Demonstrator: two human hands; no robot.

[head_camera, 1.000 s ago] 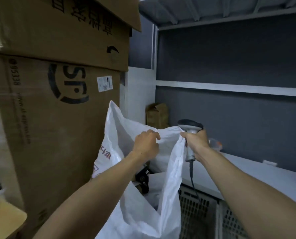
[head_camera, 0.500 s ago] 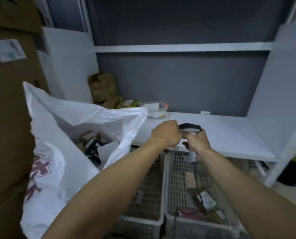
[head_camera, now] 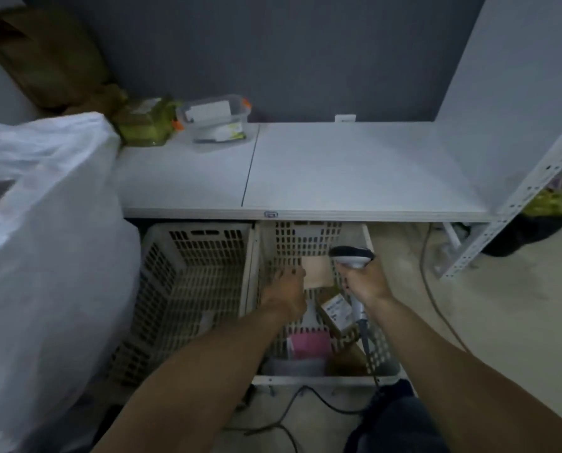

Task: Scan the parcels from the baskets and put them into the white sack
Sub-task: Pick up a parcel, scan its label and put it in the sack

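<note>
Left hand (head_camera: 284, 291) inside the perforated white plastic basket (head_camera: 305, 237), fingers at a flat beige parcel (head_camera: 317, 273), grip indeterminate. Right hand (head_camera: 366, 282) clamps the grey handheld scanner (head_camera: 351, 255).

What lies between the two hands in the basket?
A pale flat parcel lies between the left hand and the right hand holding the scanner; head view.
</note>
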